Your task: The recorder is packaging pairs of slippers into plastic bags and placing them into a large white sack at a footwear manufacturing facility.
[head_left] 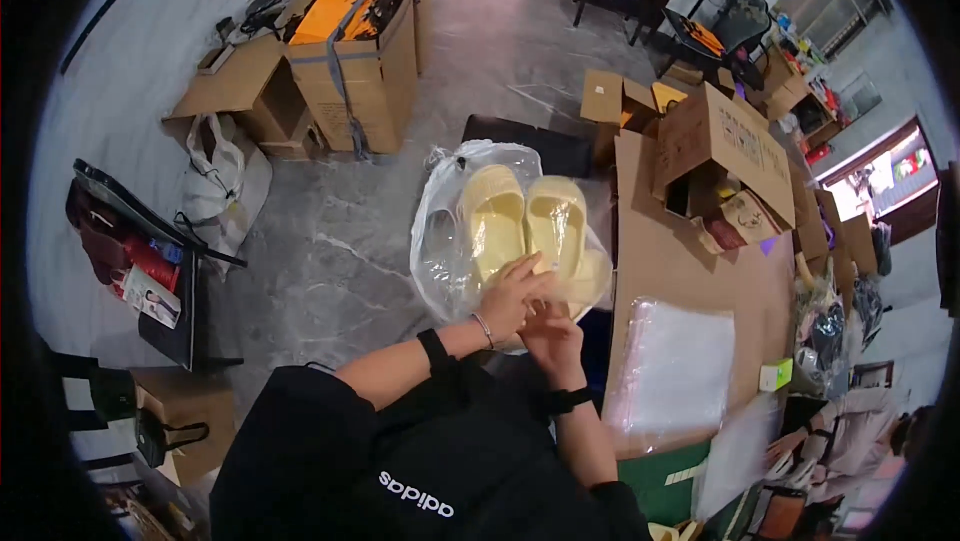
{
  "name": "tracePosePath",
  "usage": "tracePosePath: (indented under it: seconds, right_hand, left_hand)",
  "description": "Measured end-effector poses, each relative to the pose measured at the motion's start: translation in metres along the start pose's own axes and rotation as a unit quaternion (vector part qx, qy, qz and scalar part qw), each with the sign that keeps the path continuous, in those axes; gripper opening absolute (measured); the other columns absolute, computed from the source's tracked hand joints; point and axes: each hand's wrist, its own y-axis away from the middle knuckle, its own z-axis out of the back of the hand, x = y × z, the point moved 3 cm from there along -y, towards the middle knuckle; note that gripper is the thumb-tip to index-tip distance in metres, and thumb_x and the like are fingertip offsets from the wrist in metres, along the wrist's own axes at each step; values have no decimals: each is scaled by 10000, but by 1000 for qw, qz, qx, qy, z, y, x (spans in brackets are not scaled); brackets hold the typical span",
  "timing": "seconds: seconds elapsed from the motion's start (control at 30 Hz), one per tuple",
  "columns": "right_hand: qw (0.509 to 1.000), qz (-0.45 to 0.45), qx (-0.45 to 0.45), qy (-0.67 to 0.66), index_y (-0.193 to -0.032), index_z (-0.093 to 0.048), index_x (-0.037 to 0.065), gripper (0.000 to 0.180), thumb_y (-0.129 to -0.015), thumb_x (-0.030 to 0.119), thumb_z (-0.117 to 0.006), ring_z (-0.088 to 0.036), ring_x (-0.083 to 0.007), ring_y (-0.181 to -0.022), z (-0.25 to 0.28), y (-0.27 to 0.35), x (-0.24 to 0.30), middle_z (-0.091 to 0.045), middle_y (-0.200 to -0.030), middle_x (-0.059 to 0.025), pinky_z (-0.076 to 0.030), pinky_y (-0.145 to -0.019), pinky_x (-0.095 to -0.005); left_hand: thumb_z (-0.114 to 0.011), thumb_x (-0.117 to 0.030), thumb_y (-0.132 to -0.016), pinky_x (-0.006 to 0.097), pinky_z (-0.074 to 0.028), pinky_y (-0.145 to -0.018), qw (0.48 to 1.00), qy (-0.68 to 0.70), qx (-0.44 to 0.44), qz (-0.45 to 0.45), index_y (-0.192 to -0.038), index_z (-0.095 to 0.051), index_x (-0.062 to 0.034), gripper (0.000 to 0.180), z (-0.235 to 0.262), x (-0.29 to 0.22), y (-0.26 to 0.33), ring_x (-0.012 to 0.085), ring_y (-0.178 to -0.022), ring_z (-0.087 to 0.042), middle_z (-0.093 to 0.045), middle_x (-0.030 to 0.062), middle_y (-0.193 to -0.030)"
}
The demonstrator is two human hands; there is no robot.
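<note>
A pair of pale yellow slippers, the left one (492, 191) and the right one (560, 196), lies toes away from me just ahead of my hands. Shiny clear film shows over them. Under and around them spreads a larger translucent plastic sack (440, 251), with another pale yellow piece (590, 281) at its right side. My left hand (513, 299) reaches across the heel ends, its fingers closed on the clear film. Close below it, touching or nearly so, my right hand (555, 339) pinches the film near the slippers' heels. Its fingertips are partly hidden.
A cardboard-covered table (680, 266) at the right bears a stack of clear bags (680, 361) and an open carton (725, 156). Tall cartons (355, 81) stand far left. A chair (160, 281) with items is at the left. Another person (860, 431) is at the lower right.
</note>
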Motion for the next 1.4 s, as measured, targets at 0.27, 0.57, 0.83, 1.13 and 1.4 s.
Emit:
tracePosePath:
  seconds: [0.27, 0.57, 0.83, 1.13, 1.4]
  right_hand:
    - [961, 90, -175, 195, -1135, -481, -25, 431, -856, 290, -577, -506, -145, -970, -5, -41, -27, -530, -1074, -90, -413, -815, -269]
    - [921, 91, -287, 248, -923, -571, 8, 144, -802, 74, -613, -487, -85, -616, 34, -52, -16, -561, -763, -21, -360, -500, -210]
    - [855, 25, -182, 485, -909, -604, -44, 198, -717, -1, -577, -587, -136, -760, 23, -39, 27, -631, -843, -69, -462, -674, -255]
    - [802, -52, -133, 580, -1175, -455, -37, 558, -654, 35, -641, -535, -173, -976, 25, -42, 3, -543, -1101, -106, -446, -807, -283]
    - [444, 304, -87, 839, -1325, -316, 97, 824, -623, 239, -723, -177, -361, -1289, -70, -39, 18, -252, -1381, -159, -167, -1025, -517]
  left_hand:
    - [-453, 18, -772, 340, -235, -1058, 989, 94, 44, 110, -1283, -413, -47, 517, -20, 47, 13, 275, -1287, -260, -289, 109, -1391]
    - [-534, -83, -752, 325, -341, -971, 975, 131, -76, 161, -1208, -438, 22, 478, 92, 31, 1, 294, -1161, -425, -449, 167, -1242]
    - [-638, -201, -688, 356, -413, -826, 799, 104, -202, 557, -1145, -437, 10, 542, 53, 186, 110, 286, -988, -519, -518, 200, -1077]
    - [-482, -155, -782, 422, -421, -745, 760, 70, -159, 626, -974, -494, 18, 259, 26, 231, 128, 386, -896, -550, -573, 228, -936]
    - [-499, -224, -804, 436, -438, -789, 773, 12, -119, 623, -1012, -537, -11, 300, 34, 219, 117, 397, -938, -555, -579, 239, -1001]
